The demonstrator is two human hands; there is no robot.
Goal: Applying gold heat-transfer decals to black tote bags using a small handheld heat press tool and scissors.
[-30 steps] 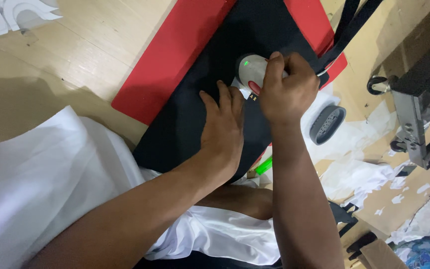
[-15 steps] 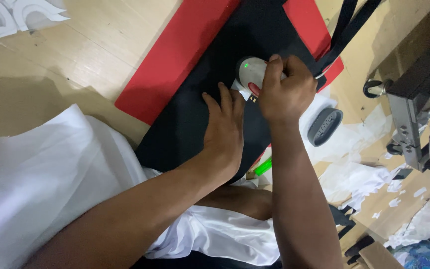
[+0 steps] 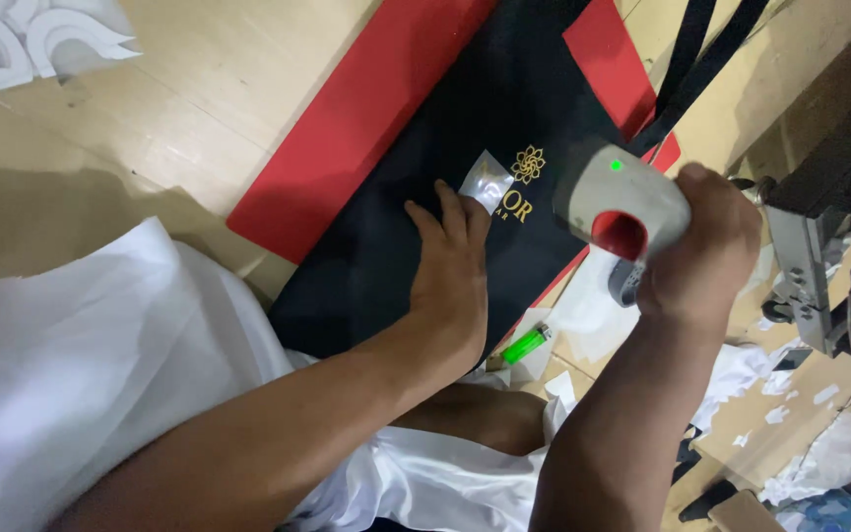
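A black fabric bag (image 3: 416,246) lies flat on a red mat (image 3: 366,118) on the wooden floor. A gold emblem and lettering (image 3: 522,182) show on the bag. My left hand (image 3: 453,266) presses flat on the bag, its fingertips on a small clear film piece (image 3: 485,182) beside the emblem. My right hand (image 3: 696,246) grips a small grey and red handheld heat iron (image 3: 618,197) with a green light, lifted off the bag to the right of the emblem.
Black straps (image 3: 701,59) run off the bag to the upper right. A green lighter (image 3: 524,345) lies by the mat's edge. White cloth (image 3: 81,374) covers my lap. Paper scraps (image 3: 741,374) and a metal machine part (image 3: 819,266) sit at right.
My right hand has lifted the iron off the bag and moved it right, uncovering the gold emblem. My left hand stays on the bag, now touching the film piece.
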